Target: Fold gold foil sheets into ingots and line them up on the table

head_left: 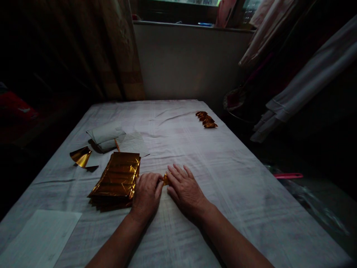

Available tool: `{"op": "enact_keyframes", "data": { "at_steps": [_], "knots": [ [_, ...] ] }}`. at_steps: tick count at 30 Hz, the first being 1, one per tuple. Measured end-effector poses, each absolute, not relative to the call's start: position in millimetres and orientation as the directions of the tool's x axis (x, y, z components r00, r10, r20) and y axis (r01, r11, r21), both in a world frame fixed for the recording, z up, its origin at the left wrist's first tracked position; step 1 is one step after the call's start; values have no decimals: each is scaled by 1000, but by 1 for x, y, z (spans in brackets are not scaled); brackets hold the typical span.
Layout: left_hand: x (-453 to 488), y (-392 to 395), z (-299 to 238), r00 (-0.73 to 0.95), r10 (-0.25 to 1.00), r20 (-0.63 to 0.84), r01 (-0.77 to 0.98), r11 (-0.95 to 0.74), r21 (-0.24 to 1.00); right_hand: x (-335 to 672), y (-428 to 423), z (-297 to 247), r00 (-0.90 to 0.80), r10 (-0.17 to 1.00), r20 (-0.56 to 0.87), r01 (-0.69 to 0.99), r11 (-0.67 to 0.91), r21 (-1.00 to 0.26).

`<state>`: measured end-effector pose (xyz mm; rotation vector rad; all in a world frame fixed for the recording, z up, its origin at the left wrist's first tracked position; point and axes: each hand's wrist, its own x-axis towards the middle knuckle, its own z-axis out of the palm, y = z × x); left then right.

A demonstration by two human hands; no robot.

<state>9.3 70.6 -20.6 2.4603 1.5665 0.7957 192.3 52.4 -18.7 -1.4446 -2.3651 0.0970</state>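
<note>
My left hand (147, 193) and my right hand (185, 188) rest side by side on the white cloth of the table (237, 178). Between them sits a small folded piece of gold foil (166, 179). The left hand's fingers are curled and pinch its left edge. The right hand lies over its right side with fingers stretched flat and pressing down. Just left of my left hand lies a stack of gold foil sheets (117, 178).
A curled gold foil scrap (80, 156) and a folded white cloth or paper (107, 136) lie at the left. Several folded gold pieces (206, 120) sit in a row at the far right. A white sheet (39, 238) lies at the near left corner. Hanging clothes are at the right.
</note>
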Motion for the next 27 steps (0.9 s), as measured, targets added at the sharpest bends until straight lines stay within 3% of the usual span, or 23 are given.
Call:
{"op": "enact_keyframes", "data": {
  "at_steps": [4, 9, 13, 16, 20, 23, 27],
  "knots": [
    [10, 70, -20, 320, 868, 379, 806, -460, 372, 188, 45, -17, -495, 861, 120, 819, 508, -267],
    [10, 70, -18, 324, 880, 347, 804, -450, 389, 205, 45, -15, -458, 887, 50, 848, 453, -274],
    [9, 69, -18, 329, 879, 344, 811, -450, 375, 224, 43, -17, -390, 920, 36, 887, 386, -253],
    [13, 67, -17, 356, 856, 375, 830, -474, 293, 229, 41, -19, -389, 920, 50, 891, 390, -233],
    [24, 62, -19, 516, 743, 426, 762, -625, 169, 228, 41, -22, -390, 917, 78, 894, 398, -208],
    [30, 58, -24, 627, 696, 351, 700, -701, 137, 228, 42, -23, -394, 915, 92, 890, 404, -212],
    [25, 52, -30, 612, 752, 247, 750, -650, 120, 229, 42, -21, -401, 913, 76, 884, 407, -230]
  ]
}}
